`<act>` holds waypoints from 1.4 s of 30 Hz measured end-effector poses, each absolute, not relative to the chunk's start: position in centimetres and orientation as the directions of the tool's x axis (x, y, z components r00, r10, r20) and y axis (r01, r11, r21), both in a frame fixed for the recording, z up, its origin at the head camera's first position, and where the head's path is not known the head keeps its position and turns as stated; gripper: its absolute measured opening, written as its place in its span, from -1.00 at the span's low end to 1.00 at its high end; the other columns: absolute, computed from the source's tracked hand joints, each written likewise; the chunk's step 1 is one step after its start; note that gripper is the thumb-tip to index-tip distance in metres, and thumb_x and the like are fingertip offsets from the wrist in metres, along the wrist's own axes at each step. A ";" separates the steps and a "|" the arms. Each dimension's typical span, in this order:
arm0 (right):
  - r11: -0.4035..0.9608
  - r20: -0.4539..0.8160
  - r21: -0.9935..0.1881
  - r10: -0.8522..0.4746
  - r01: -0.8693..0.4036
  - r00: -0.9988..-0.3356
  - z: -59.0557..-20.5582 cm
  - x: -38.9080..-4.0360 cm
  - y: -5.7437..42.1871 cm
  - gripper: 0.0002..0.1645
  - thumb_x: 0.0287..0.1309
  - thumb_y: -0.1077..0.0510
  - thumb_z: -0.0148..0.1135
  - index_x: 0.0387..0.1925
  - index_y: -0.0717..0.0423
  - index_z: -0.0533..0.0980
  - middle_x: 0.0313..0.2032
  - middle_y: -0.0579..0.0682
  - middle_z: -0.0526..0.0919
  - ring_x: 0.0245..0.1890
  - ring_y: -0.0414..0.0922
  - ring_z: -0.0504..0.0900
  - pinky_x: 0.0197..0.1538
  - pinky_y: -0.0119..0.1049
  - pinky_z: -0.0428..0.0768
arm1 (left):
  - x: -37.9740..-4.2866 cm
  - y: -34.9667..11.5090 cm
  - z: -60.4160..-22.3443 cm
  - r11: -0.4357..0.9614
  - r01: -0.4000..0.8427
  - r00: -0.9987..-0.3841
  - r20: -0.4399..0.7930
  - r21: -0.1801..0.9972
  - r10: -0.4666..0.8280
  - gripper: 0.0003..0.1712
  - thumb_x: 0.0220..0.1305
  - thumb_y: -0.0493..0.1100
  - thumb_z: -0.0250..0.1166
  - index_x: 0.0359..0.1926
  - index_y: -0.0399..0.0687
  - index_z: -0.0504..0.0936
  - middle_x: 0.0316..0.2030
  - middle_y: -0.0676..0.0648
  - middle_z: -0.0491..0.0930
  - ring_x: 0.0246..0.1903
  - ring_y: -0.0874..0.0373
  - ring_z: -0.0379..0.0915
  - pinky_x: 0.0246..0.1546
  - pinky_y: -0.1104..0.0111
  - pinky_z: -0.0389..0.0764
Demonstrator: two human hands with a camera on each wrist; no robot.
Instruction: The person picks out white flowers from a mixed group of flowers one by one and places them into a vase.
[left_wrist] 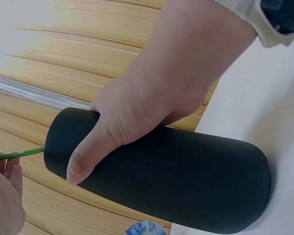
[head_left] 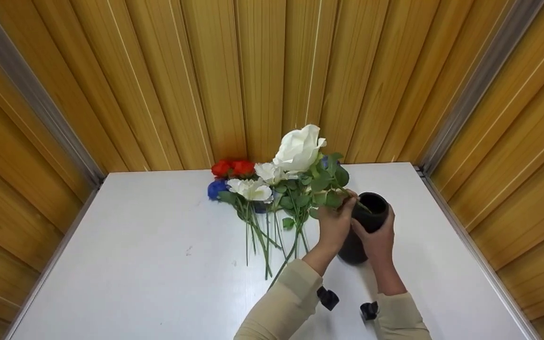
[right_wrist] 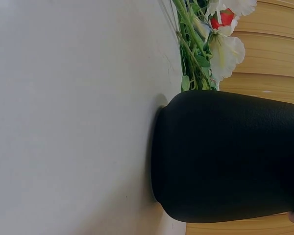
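Note:
My left hand (head_left: 334,225) pinches the green stem (left_wrist: 23,153) of a large white rose (head_left: 299,148), just left of a tall black vase (head_left: 351,248). The stem's lower end passes into the vase mouth, and the bloom leans away to the upper left. Around the upper part of the vase, my right hand (head_left: 379,242) keeps a grip, its thumb along the near side in the head view. The left wrist view shows this right hand (left_wrist: 137,107) on the vase wall. In the right wrist view the base of the vase (right_wrist: 225,156) meets the white tabletop.
Left of the vase lies a loose pile of flowers: white blooms (head_left: 250,190), red blooms (head_left: 242,168) and a blue bloom (head_left: 216,189), stems toward me. The white table (head_left: 135,264) is bounded by wood-patterned walls (head_left: 262,80) at the back and sides.

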State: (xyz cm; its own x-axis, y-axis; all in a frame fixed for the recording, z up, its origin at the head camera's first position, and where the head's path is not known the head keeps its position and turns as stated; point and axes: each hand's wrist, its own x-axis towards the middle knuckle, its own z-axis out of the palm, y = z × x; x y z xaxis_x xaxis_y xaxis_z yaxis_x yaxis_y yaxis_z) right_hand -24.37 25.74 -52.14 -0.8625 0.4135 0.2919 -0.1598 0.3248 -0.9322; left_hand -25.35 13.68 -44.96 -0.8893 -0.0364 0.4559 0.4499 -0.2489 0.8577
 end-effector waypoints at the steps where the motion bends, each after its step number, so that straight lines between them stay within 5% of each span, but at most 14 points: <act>1: 0.325 0.294 -0.932 0.415 -0.161 -0.861 -52.2 -24.4 25.8 0.17 0.07 0.25 0.48 0.56 0.28 -0.02 0.47 0.34 0.27 0.50 0.21 0.24 0.54 0.18 0.18 | -25.3 13.7 -45.1 -0.231 0.458 -0.886 0.462 0.859 -0.036 -0.85 0.38 -0.38 0.26 -0.13 -0.46 0.63 -0.17 -0.44 0.69 -0.11 -0.04 0.70 0.03 0.40 0.69; 27: 0.329 0.263 -0.937 0.450 -0.115 -0.854 -52.2 -24.7 25.7 0.14 0.02 0.28 0.41 0.54 0.29 -0.01 0.42 0.40 0.31 0.45 0.26 0.30 0.50 0.16 0.23 | -26.5 14.9 -46.1 0.133 0.464 -0.886 0.463 0.876 0.040 -0.90 0.29 -0.32 0.32 -0.22 -0.21 0.75 -0.21 -0.16 0.78 0.07 -0.03 0.61 0.26 0.28 0.53; 37: 0.322 0.262 -0.938 0.424 -0.126 -0.867 -52.3 -24.5 25.7 0.15 0.06 0.26 0.42 0.56 0.22 -0.03 0.47 0.34 0.27 0.49 0.23 0.26 0.51 0.17 0.21 | -27.1 13.4 -46.4 0.307 0.600 -0.800 0.545 0.738 0.252 -0.59 0.51 -0.11 0.16 0.24 -0.20 0.61 0.17 -0.22 0.66 0.23 -0.08 0.57 0.30 0.21 0.56; 42: 0.299 0.255 -0.945 0.413 -0.134 -0.874 -52.2 -24.4 25.7 0.15 0.09 0.22 0.45 0.57 0.18 -0.02 0.48 0.29 0.27 0.49 0.17 0.25 0.52 0.14 0.20 | -27.2 13.1 -46.4 0.284 0.631 -0.775 0.574 0.722 0.264 -0.65 0.50 -0.16 0.20 0.20 -0.18 0.64 0.13 -0.19 0.68 0.20 -0.03 0.60 0.27 0.27 0.58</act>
State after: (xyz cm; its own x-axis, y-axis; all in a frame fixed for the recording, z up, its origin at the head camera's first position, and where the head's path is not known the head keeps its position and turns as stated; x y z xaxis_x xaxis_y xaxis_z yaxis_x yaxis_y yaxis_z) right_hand -24.43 25.70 -52.16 -0.8742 0.4133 0.2548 -0.1342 0.2987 -0.9449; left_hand -27.24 13.07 -46.44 -0.7754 0.2640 0.5736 0.6308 0.2837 0.7222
